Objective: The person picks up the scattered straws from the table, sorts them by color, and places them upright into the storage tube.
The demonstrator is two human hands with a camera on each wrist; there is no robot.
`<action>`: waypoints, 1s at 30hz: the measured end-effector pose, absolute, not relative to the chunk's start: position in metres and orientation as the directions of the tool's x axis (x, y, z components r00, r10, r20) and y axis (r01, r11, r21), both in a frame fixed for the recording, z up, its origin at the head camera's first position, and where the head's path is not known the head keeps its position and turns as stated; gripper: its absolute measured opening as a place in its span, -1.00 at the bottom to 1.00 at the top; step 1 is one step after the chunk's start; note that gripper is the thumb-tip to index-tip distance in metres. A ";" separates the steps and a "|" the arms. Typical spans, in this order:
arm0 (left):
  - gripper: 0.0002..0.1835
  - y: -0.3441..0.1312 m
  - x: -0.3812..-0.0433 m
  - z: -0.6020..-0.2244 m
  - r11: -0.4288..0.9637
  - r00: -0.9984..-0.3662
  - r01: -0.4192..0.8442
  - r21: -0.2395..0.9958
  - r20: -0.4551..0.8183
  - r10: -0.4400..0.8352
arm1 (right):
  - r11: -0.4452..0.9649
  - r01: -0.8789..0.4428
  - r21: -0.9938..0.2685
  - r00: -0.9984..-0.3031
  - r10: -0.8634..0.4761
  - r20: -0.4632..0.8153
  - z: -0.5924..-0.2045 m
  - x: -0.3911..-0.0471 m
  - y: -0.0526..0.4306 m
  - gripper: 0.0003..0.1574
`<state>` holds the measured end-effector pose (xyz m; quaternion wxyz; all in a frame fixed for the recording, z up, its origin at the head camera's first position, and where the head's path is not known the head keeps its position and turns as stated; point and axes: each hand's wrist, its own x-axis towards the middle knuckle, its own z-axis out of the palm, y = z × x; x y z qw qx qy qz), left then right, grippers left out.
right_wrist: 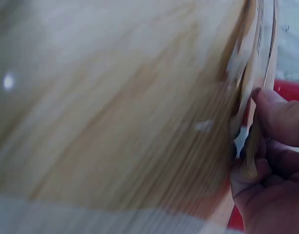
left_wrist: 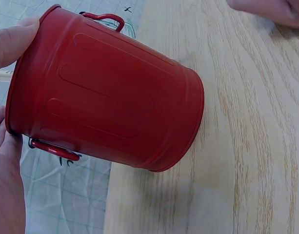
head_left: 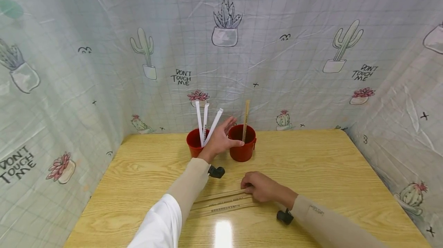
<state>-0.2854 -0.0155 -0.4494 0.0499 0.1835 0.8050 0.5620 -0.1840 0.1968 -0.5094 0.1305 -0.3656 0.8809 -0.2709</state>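
My left hand (head_left: pixel 220 140) holds a red bucket (head_left: pixel 241 154) by its rim, thumb on one side and fingers on the other. One slim brown paper-wrapped stick (head_left: pixel 246 117) with printing stands in that bucket. Closer to me, my right hand (head_left: pixel 263 187) pinches the end of another brown paper-wrapped stick (head_left: pixel 221 195). Two similar printed sticks (head_left: pixel 225 209) lie beside it on the table, their left ends hidden behind my left arm. In the right wrist view, thumb and fingers (right_wrist: pixel 283 119) press on the stick's end.
A second red bucket (head_left: pixel 194 150) stands left of the first, partly behind my left hand, with three white paper-wrapped sticks (head_left: pixel 199 119) leaning in it. The wood-grain table (head_left: pixel 304 163) ends at a cactus-print curtain (head_left: pixel 283 79) at the back and sides.
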 end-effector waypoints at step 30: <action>0.15 -0.015 -0.288 -0.446 0.272 -0.929 0.222 0.936 0.118 0.350 | 0.443 -0.490 -0.751 -0.739 -0.668 0.088 -0.478 -0.188 0.257 -0.79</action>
